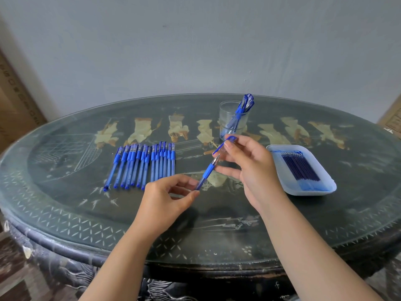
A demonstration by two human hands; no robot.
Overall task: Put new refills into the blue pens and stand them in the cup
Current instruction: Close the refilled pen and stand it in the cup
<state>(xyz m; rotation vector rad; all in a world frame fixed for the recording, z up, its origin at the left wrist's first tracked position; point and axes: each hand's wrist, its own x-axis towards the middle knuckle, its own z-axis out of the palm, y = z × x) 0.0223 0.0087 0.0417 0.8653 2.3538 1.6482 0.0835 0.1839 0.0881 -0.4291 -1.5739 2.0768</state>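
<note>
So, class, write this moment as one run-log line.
left hand: holds pen | right hand: holds cap | cup: pens inside | pen row: on table

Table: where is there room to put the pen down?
Bare: the left end beside the row of pens; the near edge before the left hand and right hand; behind the tray. Crowded: the middle, where they hold a pen and cap.

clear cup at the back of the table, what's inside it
A few blue pens stand inside the clear cup, leaning against its right rim. They overlap, so their count is unclear, and the right hand hides part of the cup's base.
</note>
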